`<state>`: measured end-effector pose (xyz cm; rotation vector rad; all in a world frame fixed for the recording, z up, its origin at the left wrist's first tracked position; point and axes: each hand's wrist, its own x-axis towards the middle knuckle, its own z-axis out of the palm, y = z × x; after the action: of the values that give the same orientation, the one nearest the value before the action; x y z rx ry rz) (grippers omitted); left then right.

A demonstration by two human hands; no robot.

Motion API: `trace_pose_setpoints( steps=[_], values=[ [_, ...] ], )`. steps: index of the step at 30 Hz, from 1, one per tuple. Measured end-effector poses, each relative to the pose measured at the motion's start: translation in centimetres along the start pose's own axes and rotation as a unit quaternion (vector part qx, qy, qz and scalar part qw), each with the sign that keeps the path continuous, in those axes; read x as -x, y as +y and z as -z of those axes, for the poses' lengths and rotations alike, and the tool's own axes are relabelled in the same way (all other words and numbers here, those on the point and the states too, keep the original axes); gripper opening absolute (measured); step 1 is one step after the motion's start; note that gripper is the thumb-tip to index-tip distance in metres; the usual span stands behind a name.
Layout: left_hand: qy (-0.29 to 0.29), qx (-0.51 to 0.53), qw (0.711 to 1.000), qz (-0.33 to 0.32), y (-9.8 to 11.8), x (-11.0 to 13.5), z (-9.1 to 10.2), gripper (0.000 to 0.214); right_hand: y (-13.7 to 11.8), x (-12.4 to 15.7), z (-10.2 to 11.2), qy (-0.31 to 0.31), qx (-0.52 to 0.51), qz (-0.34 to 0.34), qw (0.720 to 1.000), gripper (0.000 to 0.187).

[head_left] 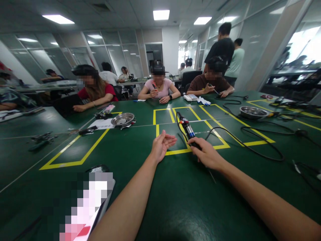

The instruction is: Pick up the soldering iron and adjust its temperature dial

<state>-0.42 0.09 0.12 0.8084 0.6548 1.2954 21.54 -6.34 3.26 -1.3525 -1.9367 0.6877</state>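
Observation:
My right hand (205, 152) is wrapped round a corded electric screwdriver (188, 129) with a black grip and a silver and blue body. The tool slants, and its thin metal shaft shows below my hand, over the green table (175, 204). Beside it, to the left, my left hand (163, 146) holds nothing; its fingers are stretched out and the palm is turned toward the tool. The two hands are apart. A black cord (225, 129) loops near the tool and runs off to the right across the table.
Yellow tape (173, 152) marks rectangles on the table. Steel bowls stand left (122, 118) and right (253, 112). Small dark parts (43, 139) lie at the left, and a bright, blurred-out screen (90, 207) is near front left. Several people sit across, one holding an orange tool (154, 87).

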Motion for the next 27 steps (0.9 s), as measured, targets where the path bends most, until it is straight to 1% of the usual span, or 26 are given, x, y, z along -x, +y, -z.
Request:
trace_pose_setpoints(
  steps=[3,5,7,9,13,20,23,27],
  values=[
    [0.001,-0.007,1.000,-0.002,-0.4,-0.2,-0.1,0.048,-0.5,0.5,-1.8,-0.045,0.089,0.059,0.993,0.027],
    [0.012,-0.004,1.000,-0.008,-0.6,-0.2,-0.1,0.047,-0.6,0.8,-2.5,-0.058,0.134,0.070,0.987,0.029],
    [0.008,-0.005,1.000,-0.008,-0.8,-0.3,-0.1,0.043,-0.6,1.1,-2.8,-0.057,0.169,0.072,0.981,0.033],
    [0.017,-0.011,1.000,-0.009,-1.0,-0.3,-0.1,0.036,-0.7,1.4,-2.9,-0.054,0.190,0.077,0.977,0.036],
    [0.050,-0.009,0.999,-0.006,-1.1,-0.4,0.0,0.028,-0.7,1.6,-2.9,-0.056,0.172,0.087,0.980,0.039],
    [0.055,0.006,0.998,0.010,-0.9,-0.2,0.0,0.018,-0.6,1.4,-2.6,-0.062,0.139,0.095,0.984,0.035],
    [0.057,0.003,0.998,0.011,-0.8,-0.2,-0.1,0.016,-0.6,1.2,-2.5,-0.076,0.133,0.085,0.985,0.036],
    [0.066,-0.003,0.998,0.011,-0.7,-0.2,-0.1,0.015,-0.5,1.1,-2.2,-0.094,0.093,0.086,0.988,0.038]
  ],
)
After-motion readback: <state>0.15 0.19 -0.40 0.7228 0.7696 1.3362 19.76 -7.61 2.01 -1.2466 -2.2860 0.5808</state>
